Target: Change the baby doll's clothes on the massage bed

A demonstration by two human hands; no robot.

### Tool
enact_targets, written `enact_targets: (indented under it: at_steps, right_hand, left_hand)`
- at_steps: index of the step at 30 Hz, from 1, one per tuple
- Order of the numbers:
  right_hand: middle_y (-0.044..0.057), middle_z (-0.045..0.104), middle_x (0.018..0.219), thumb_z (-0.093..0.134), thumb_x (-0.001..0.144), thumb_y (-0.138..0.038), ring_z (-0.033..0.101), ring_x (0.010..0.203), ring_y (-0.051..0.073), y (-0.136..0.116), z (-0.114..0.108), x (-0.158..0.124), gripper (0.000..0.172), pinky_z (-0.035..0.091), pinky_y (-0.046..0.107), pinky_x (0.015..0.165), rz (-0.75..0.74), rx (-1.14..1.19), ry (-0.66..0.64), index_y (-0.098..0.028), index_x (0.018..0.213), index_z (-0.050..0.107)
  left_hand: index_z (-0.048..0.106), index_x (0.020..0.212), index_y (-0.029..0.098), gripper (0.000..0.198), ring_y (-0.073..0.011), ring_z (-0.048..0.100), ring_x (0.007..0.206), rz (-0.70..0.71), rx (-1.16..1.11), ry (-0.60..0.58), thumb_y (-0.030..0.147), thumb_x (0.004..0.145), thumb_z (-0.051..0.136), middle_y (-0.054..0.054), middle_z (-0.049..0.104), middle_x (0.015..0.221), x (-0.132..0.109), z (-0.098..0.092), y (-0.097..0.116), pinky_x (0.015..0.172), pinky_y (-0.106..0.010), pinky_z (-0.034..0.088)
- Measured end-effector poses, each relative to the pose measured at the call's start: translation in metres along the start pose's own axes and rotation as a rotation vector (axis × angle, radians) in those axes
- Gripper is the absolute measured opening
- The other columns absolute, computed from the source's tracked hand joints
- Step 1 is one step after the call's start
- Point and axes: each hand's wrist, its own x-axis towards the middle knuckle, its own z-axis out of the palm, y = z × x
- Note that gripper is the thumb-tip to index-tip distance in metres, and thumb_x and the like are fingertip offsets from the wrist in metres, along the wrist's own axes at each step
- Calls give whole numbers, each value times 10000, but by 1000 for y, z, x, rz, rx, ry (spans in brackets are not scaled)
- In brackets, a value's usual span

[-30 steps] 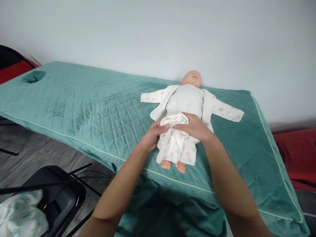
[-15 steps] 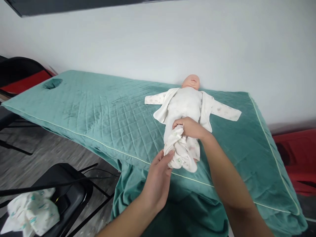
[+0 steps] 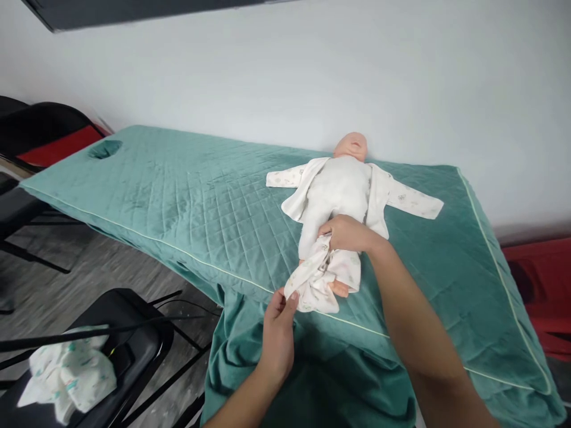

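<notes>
A baby doll lies on its back on a green massage bed, its head toward the wall. Its white patterned shirt is open at the front, sleeves spread to both sides. White patterned baby pants are bunched around the lower legs, and one bare foot sticks out of a leg opening. My left hand pinches the left edge of the pants near the bed's front edge. Over the doll's legs, my right hand grips the upper part of the pants; its fingertips are partly hidden.
The quilted bed cover has a face hole at its far left. At lower left, a black folding chair carries a patterned white cloth. More black chairs stand at left, and something red is beyond the right end.
My left hand has pulled the pants' edge leftward and spread the bunched fabric. A bare foot now shows. My right hand keeps its grip, and the view has shifted slightly.
</notes>
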Motion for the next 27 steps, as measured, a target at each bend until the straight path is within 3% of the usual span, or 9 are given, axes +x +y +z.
enact_targets:
  at_steps: [6, 12, 18, 22, 27]
  right_hand:
    - [-35, 645, 692, 580, 658, -116, 504, 660, 114, 1, 4, -1, 108, 278, 247, 589, 30, -38, 24, -177, 685, 664]
    - [-34, 636, 677, 566, 701, -145, 503, 641, 117, 2, 7, -4, 70, 265, 262, 580, 19, -94, 36, -186, 658, 603]
    - [-33, 626, 681, 584, 729, -160, 507, 637, 118, 3, 8, -7, 60, 263, 261, 586, 10, -69, 74, -189, 676, 580]
    - [-25, 640, 709, 593, 723, -171, 542, 670, 128, 7, 9, -10, 19, 288, 251, 600, 1, 18, 109, -185, 719, 606]
    - [-14, 655, 756, 625, 770, -252, 575, 731, 150, 5, 7, -12, 78, 333, 245, 625, -14, 158, 105, -179, 744, 625]
  left_hand:
    - [652, 937, 191, 311, -110, 463, 752, 9, 84, -3, 473, 817, 702, 4, 568, 836, 15, -6, 5, 693, -214, 410]
    - [654, 916, 187, 287, -115, 481, 783, -25, 197, -110, 463, 837, 680, 2, 575, 850, 28, -12, 15, 700, -210, 403]
    - [657, 937, 172, 321, -127, 517, 767, -48, 161, -257, 476, 839, 692, -27, 618, 848, 38, -9, 24, 702, -232, 417]
    - [644, 998, 183, 300, -118, 509, 783, 57, 226, -314, 460, 885, 639, -19, 612, 884, 51, -6, 33, 713, -222, 412]
    - [621, 985, 181, 296, -113, 482, 721, 200, 403, -309, 461, 895, 602, 3, 585, 819, 85, -6, 42, 658, -216, 392]
